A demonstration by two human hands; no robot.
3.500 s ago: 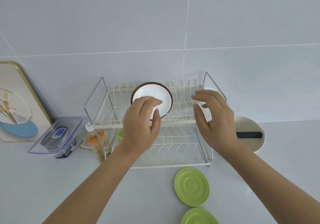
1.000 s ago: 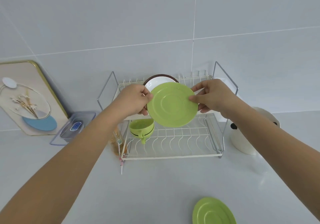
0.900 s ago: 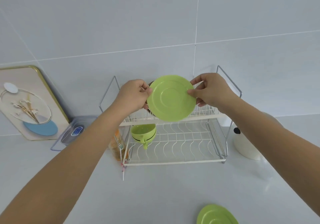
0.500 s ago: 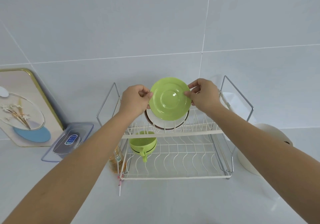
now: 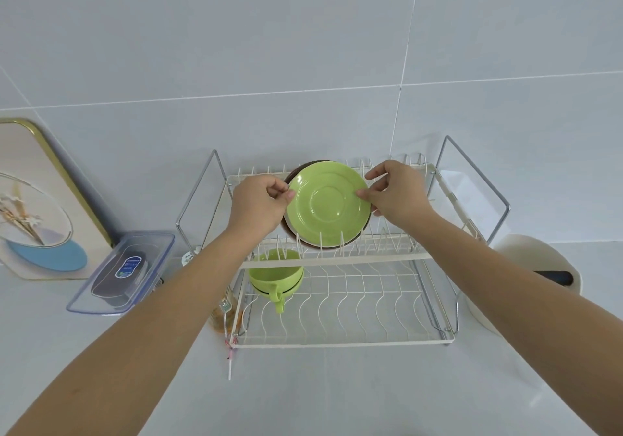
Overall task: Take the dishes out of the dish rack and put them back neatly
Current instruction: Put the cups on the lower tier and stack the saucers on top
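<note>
A green saucer point(image 5: 328, 203) stands on edge in the upper tier of the white wire dish rack point(image 5: 340, 259), its lower rim between the tines. My left hand point(image 5: 261, 203) pinches its left edge and my right hand point(image 5: 397, 192) pinches its right edge. Right behind it stands a white plate with a brown rim point(image 5: 292, 230), mostly hidden by the saucer. On the lower tier at the left sits a green cup point(image 5: 275, 273) with its handle pointing toward me.
A clear lidded container point(image 5: 123, 270) and a framed picture point(image 5: 37, 199) stand at the left. A small orange bottle point(image 5: 225, 314) is by the rack's left foot. A cream holder with a black handle point(image 5: 536, 277) stands at the right. Tiled wall behind.
Both hands have lowered the green saucer from in front of the rack into the upper tier, in front of the brown-rimmed plate. The view has tilted up, so the counter saucers are out of sight.
</note>
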